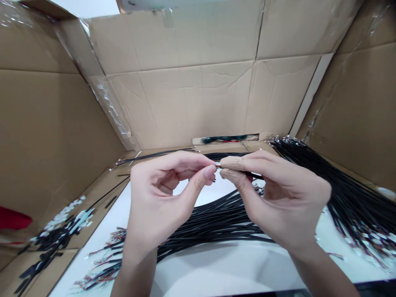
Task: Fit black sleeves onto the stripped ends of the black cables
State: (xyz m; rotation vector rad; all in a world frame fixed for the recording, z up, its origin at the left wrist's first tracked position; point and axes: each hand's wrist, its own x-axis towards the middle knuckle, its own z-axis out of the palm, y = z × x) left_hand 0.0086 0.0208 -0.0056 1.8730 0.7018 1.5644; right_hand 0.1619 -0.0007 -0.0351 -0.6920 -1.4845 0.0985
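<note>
My left hand point(167, 194) and my right hand point(278, 198) meet fingertip to fingertip above the white table surface. Between them runs a short stretch of thin coloured wires point(218, 166), with a small whitish bit beside it. My right thumb and index finger, both in tan coverings, pinch these wires; a black cable point(256, 176) comes out behind them. The left thumb and index finger close on the other end, which they mostly hide. A bundle of black cables point(216, 214) with stripped, coloured wire ends point(99, 264) lies below my hands.
Cardboard walls point(192, 95) enclose the back and sides. At right lies a large pile of black cables point(346, 189) with white connectors at its ends. White connectors point(64, 212) and short black sleeve pieces point(40, 264) lie on the cardboard at left. A slot point(227, 139) opens in the back wall.
</note>
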